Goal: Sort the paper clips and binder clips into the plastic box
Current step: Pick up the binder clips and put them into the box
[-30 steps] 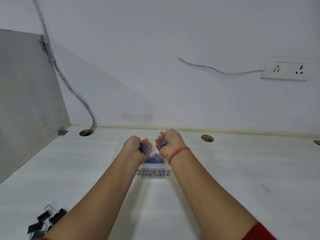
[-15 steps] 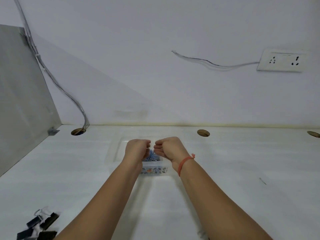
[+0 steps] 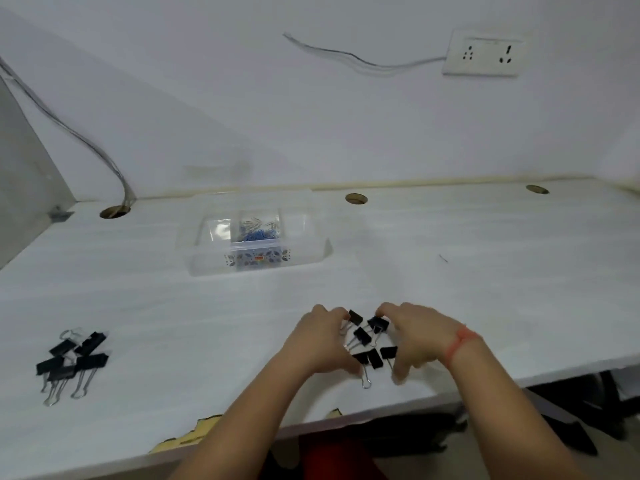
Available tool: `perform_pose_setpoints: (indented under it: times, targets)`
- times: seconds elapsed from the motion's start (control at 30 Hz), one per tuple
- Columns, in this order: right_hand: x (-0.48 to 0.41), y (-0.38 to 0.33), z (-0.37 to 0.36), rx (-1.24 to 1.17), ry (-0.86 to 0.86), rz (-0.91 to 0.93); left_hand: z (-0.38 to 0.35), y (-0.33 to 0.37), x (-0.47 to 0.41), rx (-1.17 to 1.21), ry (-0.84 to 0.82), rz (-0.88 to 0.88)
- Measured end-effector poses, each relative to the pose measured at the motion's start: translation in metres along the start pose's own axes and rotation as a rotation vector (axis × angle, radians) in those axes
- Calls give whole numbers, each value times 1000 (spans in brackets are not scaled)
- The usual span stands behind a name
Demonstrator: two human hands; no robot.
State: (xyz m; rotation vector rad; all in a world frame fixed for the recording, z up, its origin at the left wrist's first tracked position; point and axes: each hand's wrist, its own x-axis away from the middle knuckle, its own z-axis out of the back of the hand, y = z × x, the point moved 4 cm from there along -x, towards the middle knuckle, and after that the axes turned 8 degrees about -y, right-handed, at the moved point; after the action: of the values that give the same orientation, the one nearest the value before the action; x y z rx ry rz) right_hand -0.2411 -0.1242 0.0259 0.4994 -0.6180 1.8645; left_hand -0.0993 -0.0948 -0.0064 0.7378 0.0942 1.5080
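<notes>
two grips have left the box (image 3: 311, 252) and come back to the near edge of the table (image 3: 485, 271). half a second ago they were fists held side by side over the blue paper clips (image 3: 258, 234). now the left grip (image 3: 322, 341) and the right grip (image 3: 415, 336) lie low and face each other. their fingers and thumbs are curled around a small pile of black binder clips, the near clips (image 3: 367, 344).

the left fingertips (image 3: 341, 312) touch the clip at the far side of this pile, and the right ones touch the clip next to it. the thumbs are blurred, so i cannot tell if any clip is already lifted. the pile seems to rest on the table. a red band (image 3: 462, 344) sits on the right wrist.

the box stands well apart, farther back on the table. the paper clips lie in its middle part, with some silver ones behind the blue. i see no black clip inside it. a second heap of bigger binder clips, the left clips (image 3: 72, 358), waits far to the left near the table edge.

i judge that the paper clip part is finished or nearly so, and the binder clip part begins now. both black piles are not yet in the box. the next move asks for a firm scoop with both grips, because the wire handles stick out and one clip may drop on the way.
</notes>
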Motion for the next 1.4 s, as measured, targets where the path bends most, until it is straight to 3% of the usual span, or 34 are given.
perform_pose_setpoints:
  times: [0.43, 0.67, 0.8, 0.87, 0.97, 1.03, 1.1, 1.17, 1.2, 1.27, 1.33, 1.4]
  targets:
    - [-50, -72, -24, -237, 488, 321, 18, -68, 26, 51, 425, 130]
    - [-68, -87, -33, -365, 509, 383, 27, -112, 48, 432, 400, 192]
    - [-69, -91, -33, -399, 491, 476, 26, -118, 57, 962, 348, 145]
    - [-69, -87, -32, -605, 481, 470, 22, -112, 58, 1326, 328, 134]
    - [-67, -74, -25, -1339, 300, 464, 18, -104, 55, 1799, 330, 64]
    - [-64, -69, -21, -1819, 89, 459, 19, -101, 53, 1908, 346, 7]
    - [-60, -63, -18, -2133, -94, 441, 19, -100, 49, 1717, 417, 26]
    - [-60, -61, -16, -2123, -132, 403, 21, -102, 46, 1187, 565, 145]
    - [-64, -60, -16, -1948, -75, 377, 22, -99, 43, 901, 623, 190]
    - [-74, -58, -16, -1313, 157, 321, 22, -88, 36, 475, 653, 235]
    - [-82, -63, -17, -787, 348, 271, 16, -83, 28, 304, 612, 258]
    - [-89, -71, -19, -552, 385, 312, 14, -83, 22, 262, 614, 268]
